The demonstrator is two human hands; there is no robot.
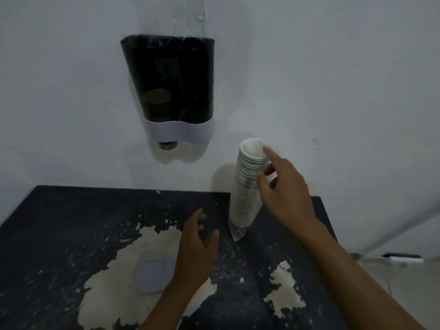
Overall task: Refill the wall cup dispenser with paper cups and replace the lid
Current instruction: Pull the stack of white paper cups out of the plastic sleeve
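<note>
Wall (333, 67): pale, plain, fills the upper half; a corner shows at 3 o'clock.

Desk (59, 222): dark top, badly flaked, with pale bare patches at 6 and 5 o'clock.

Dispenser (167, 86): dark twin-tube body on the wall at 11 o'clock, top open, lid off. The left tube holds a short stack low down, one cup showing below the white band; the right tube appears empty (interior dim).

Sleeve (245, 191): a tall stack of cups in clear wrap, upright on the desk at the wall, 2 o'clock from centre.

Right hand (283, 186): fingers on the upper part of the sleeve, forefinger at the top rim; touching and steadying, grip not closed round it.

Left hand (196, 244): relaxed, holding nothing, above the desk at 6 o'clock.

Lid (152, 275): pale, lying flat on the desk at 7 o'clock, partly behind the left wrist.

Step judged: taking cups from the sleeve. Next move calls for lifting a batch free and lowering it into an open tube; the lid goes on last.
</note>
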